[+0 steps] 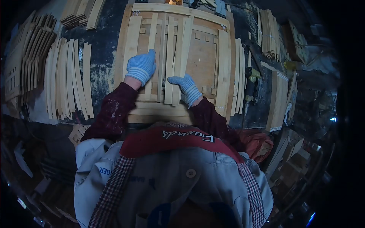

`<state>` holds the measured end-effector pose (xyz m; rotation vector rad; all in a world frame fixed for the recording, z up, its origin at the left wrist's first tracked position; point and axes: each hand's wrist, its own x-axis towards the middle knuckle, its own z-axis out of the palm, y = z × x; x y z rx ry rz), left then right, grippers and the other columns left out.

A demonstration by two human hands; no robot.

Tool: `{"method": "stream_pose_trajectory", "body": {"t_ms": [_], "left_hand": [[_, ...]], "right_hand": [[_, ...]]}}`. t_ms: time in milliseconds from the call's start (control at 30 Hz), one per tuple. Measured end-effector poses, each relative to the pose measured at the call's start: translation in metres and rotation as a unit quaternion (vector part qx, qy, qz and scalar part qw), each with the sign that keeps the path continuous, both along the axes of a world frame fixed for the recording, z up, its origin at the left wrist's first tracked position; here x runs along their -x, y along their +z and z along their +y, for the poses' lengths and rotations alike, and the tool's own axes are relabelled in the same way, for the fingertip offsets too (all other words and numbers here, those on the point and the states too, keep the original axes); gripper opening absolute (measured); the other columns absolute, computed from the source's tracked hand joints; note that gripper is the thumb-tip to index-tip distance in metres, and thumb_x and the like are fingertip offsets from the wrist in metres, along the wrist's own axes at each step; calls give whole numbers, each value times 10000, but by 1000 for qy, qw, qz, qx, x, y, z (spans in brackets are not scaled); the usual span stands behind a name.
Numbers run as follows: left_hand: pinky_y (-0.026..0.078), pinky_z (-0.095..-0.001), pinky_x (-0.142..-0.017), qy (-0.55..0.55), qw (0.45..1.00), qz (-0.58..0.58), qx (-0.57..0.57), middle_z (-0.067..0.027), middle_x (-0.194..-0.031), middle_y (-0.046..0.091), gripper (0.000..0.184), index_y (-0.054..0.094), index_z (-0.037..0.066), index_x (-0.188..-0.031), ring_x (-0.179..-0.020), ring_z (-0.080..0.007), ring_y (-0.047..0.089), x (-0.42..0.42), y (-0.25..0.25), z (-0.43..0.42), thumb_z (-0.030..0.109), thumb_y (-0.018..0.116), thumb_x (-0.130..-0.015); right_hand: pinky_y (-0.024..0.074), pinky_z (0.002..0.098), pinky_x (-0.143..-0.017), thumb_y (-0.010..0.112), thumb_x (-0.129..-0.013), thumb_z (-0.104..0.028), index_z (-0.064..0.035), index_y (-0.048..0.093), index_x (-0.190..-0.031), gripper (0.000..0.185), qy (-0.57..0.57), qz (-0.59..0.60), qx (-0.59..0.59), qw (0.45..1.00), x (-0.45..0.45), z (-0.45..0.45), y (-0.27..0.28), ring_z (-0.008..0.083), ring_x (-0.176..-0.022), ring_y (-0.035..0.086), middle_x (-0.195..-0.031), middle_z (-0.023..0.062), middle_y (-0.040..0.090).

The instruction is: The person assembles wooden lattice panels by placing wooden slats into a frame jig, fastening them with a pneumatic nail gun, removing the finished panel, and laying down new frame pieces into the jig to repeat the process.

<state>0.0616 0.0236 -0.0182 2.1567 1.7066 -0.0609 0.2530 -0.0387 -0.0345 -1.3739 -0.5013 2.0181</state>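
My left hand (pixel 141 67), in a blue striped glove, is closed on a narrow wooden slat (pixel 153 34) that runs lengthwise over a wooden frame panel (pixel 199 62). My right hand (pixel 186 87), gloved alike, grips the near part of a small group of pale slats (pixel 184 49), its thumb across their top. These slats lie close together and slightly askew. A greyish strip (pixel 163 45) lies between the two hands. The fingers under the slats are hidden. Small wooden blocks (pixel 205 38) sit on the panel.
Loose slats (pixel 62 76) lie side by side at the left, with stacked boards (pixel 81 13) behind them. More slats (pixel 238 76) and a dark tool with a yellowish-green part (pixel 251 81) lie at the right. Bundled boards (pixel 278 98) stand at the right edge of the dark table.
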Motion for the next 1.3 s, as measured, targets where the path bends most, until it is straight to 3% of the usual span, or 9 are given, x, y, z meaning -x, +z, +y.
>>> {"method": "stream_pose_trajectory", "body": {"t_ms": [467, 500, 633, 867, 1100, 1133, 1200, 1233, 1300], "left_hand": [[513, -490, -665, 38, 999, -4, 3, -224, -776, 654, 508, 395, 37, -1300, -726, -402, 645, 16, -1, 1, 191, 555, -844], [528, -488, -691, 5, 1000, -11, 17, -253, -834, 658, 377, 466, -30, -1200, -770, -399, 663, 25, 2, 0, 150, 481, -869], [529, -481, -688, -20, 1000, 6, -11, -224, -836, 666, 301, 503, -2, -1107, -772, -389, 665, 35, -2, -5, 177, 513, -866], [526, -469, -676, -62, 995, 65, 39, -198, -825, 659, 470, 428, 32, -1226, -755, -376, 655, 20, 9, -15, 272, 576, -850], [521, -476, -645, -72, 994, 78, 29, -187, -775, 660, 368, 498, 36, -1146, -718, -386, 650, 14, 20, -10, 240, 568, -848], [509, -461, -757, -35, 998, 37, 36, -194, -964, 652, 375, 525, 59, -1183, -875, -364, 638, -3, 47, -11, 252, 562, -864], [437, -450, -926, -160, 967, -29, -198, -181, -1199, 560, 381, 524, 84, -1203, -1079, -342, 555, -12, 22, -16, 272, 565, -875], [306, -442, -1068, -189, 971, -16, -147, -157, -1365, 432, 449, 494, 93, -1273, -1257, -334, 409, -21, 19, -14, 313, 554, -887], [269, -447, -1091, -190, 961, -25, -197, -162, -1385, 422, 505, 462, 76, -1317, -1300, -322, 373, -12, -25, -17, 342, 527, -892]], "right_hand": [[573, 371, -667, 710, -732, -17, 70, 643, -953, 247, -54, -78, -34, 995, -6, -14, 6, 275, -715, 687, -823, 158, 690], [575, 371, -662, 706, -735, -13, 75, 642, -947, 239, -59, -62, -27, 996, -7, -17, 12, 281, -713, 687, -820, 165, 690], [575, 371, -664, 702, -739, -19, 76, 637, -939, 231, -52, -132, -58, 988, -11, -22, 15, 282, -709, 688, -820, 170, 691], [546, 346, -648, 745, -692, -47, 21, 649, -954, 287, -25, -176, -107, 978, -16, -19, 3, 226, -688, 651, -799, 101, 671], [531, 348, -649, 758, -691, -65, 27, 651, -974, 316, 26, -214, -104, 971, -17, -6, 3, 217, -704, 639, -815, 100, 669], [529, 348, -659, 758, -699, -73, 25, 652, -989, 324, 37, -222, -110, 968, -19, -6, 2, 219, -713, 640, -823, 98, 671], [528, 343, -669, 756, -705, -74, 19, 654, -993, 320, 23, -207, -117, 971, -22, -11, 5, 219, -716, 640, -834, 98, 673], [527, 340, -675, 754, -708, -75, 16, 655, -995, 318, 16, -199, -120, 972, -23, -11, 6, 219, -717, 640, -839, 98, 674], [529, 326, -667, 738, -733, -74, -6, 656, -970, 260, 6, -173, -104, 979, -31, -10, -2, 201, -700, 633, -837, 97, 671]]}}
